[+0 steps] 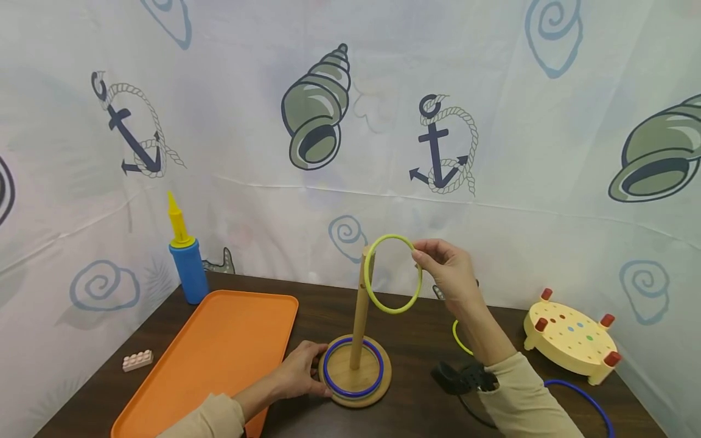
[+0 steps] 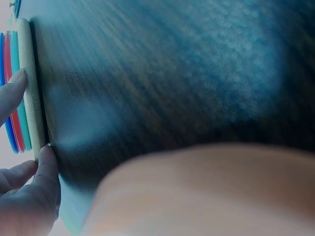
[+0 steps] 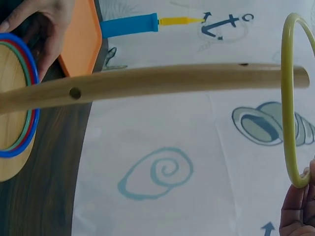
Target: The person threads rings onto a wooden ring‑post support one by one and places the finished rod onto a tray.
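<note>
A wooden ring stand has a round base and an upright peg near the table's middle. A blue ring lies on the base; in the left wrist view red and teal rings show stacked with it. My left hand grips the base's left edge, thumb under it. My right hand pinches a yellow-green ring held upright at the peg's top. That ring has its rim crossing the peg at its tip.
An orange tray lies at the left, with a pink brick beside it and a blue pump behind. At the right stand a yellow peg board, a blue ring and another yellow ring.
</note>
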